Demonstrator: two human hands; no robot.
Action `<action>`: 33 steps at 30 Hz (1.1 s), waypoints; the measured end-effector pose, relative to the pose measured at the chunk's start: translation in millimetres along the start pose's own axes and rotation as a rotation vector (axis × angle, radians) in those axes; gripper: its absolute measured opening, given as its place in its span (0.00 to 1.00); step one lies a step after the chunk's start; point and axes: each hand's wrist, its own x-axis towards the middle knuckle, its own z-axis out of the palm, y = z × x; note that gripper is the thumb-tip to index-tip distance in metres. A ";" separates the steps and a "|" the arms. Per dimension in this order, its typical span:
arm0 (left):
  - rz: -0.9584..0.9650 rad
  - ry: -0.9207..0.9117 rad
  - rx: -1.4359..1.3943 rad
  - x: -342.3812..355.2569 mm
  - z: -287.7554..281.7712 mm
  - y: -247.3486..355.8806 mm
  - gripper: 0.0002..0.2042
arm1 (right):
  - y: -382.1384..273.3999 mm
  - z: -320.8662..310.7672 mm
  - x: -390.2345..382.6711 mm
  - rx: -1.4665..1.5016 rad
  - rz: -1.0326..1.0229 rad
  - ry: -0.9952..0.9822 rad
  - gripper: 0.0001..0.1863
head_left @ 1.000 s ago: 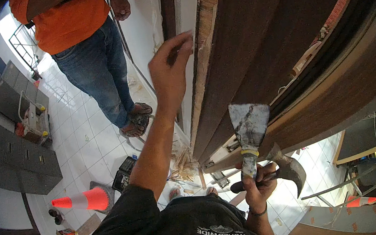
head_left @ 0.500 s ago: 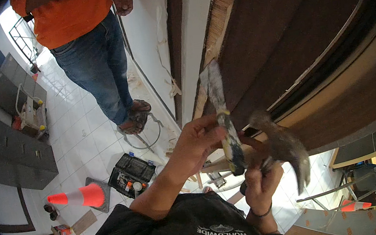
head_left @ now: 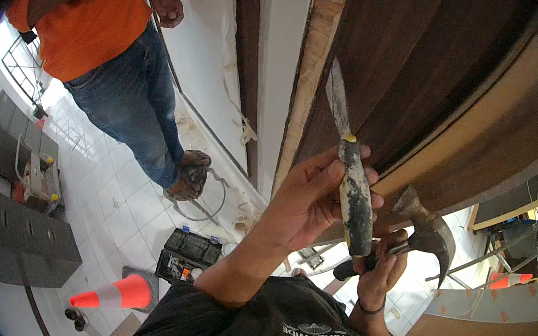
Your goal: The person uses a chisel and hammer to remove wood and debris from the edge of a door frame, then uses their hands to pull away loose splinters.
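Note:
My left hand (head_left: 304, 201) is closed around the paint-spattered handle of a putty knife (head_left: 356, 200). Its narrow blade points up and away, in front of a dark brown wood panel (head_left: 429, 45). Just below the knife's butt, my right hand (head_left: 374, 282) grips a claw hammer (head_left: 435, 234) by its handle near the head. The hammer's curved claw hangs down to the right. A raw wood edge strip (head_left: 318, 49) runs alongside the panel, left of the blade.
A person in an orange shirt and jeans (head_left: 118, 106) stands at the left. An open black toolbox (head_left: 188, 250), an orange traffic cone (head_left: 112, 295) and grey cabinets (head_left: 16, 235) are on the tiled floor. Shelves and another cone (head_left: 509, 279) appear at lower right.
The putty knife has moved right and its blade has turned narrower to my view. The hammer has swung to the right of it, its handle now showing. The other person appears slightly further left.

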 end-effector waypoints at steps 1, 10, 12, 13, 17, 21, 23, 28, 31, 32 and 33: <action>0.002 0.004 0.010 0.4 0.8 0.7 0.21 | -2.2 3.7 -1.6 0.056 0.045 0.039 0.24; 0.022 0.039 0.091 -6.2 1.8 3.1 0.20 | 0.3 8.2 -10.4 0.121 0.062 0.068 0.25; 0.023 0.051 0.096 -6.7 3.0 4.8 0.20 | 1.8 9.4 -12.7 0.127 0.070 0.084 0.25; 0.027 0.064 0.100 -7.0 3.9 5.7 0.20 | 2.8 9.6 -13.5 0.140 0.071 0.080 0.25; 0.004 0.043 0.125 -8.0 8.0 7.9 0.20 | 3.4 9.5 -14.1 0.109 0.021 0.075 0.24; 0.033 0.086 0.143 -7.9 8.7 11.1 0.20 | 8.4 15.4 -13.8 0.131 -0.069 0.066 0.20; 0.040 0.115 0.167 -7.9 10.0 13.1 0.20 | 8.4 15.5 -15.1 0.118 -0.051 0.072 0.20; 0.008 0.115 0.167 -7.2 7.8 12.6 0.20 | 7.3 20.4 -15.2 0.134 -0.047 0.061 0.22; 0.020 0.086 0.102 -9.1 6.5 14.5 0.20 | 3.3 24.3 -17.9 0.122 -0.035 0.069 0.24; 0.020 0.087 0.103 -9.5 6.2 15.5 0.20 | 2.8 26.1 -19.6 0.113 -0.022 0.080 0.25; 0.000 0.091 0.100 -8.7 6.4 15.8 0.20 | 2.8 28.6 -22.2 0.112 -0.023 0.084 0.25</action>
